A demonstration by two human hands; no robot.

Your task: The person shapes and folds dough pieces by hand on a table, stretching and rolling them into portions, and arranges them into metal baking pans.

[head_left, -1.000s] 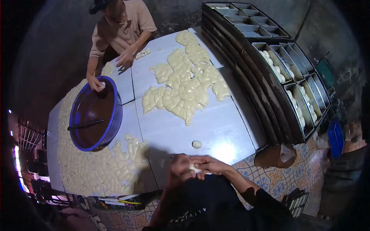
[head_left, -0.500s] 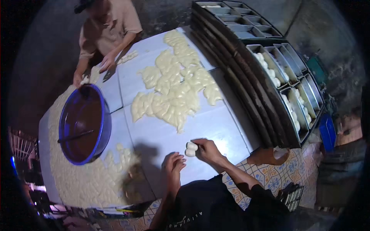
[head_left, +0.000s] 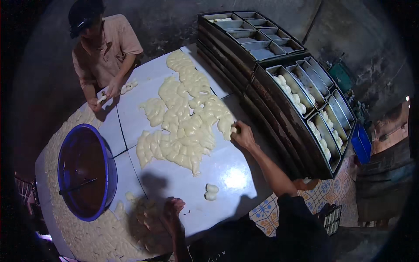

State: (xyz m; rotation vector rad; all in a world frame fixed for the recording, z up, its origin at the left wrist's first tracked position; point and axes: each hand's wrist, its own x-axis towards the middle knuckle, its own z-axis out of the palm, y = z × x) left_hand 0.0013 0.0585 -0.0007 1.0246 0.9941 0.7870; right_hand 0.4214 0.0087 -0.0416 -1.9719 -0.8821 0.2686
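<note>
My right hand (head_left: 244, 136) reaches out to the right edge of a wide, pale sheet of soft dough (head_left: 187, 131). Its fingers are closed on a bit of that dough. Loosely curled, my left hand (head_left: 173, 210) hovers over the near part of the white tabletop (head_left: 227, 157), and I see nothing in it. Between my hands and nearer to me, two small white dough rolls (head_left: 211, 191) lie side by side, touching.
A blue basin (head_left: 112, 174) with brown contents and a dark stick stands at the left. Small dough pieces (head_left: 87, 238) cover the table around it. Stacked metal baking pans (head_left: 279, 70), some holding dough rolls, rise at the right. Across the table, a person (head_left: 104, 56) handles dough.
The two dough rolls have left my right hand and now lie on the table. That hand has moved forward to the dough sheet. My left hand has drawn slightly left and down.
</note>
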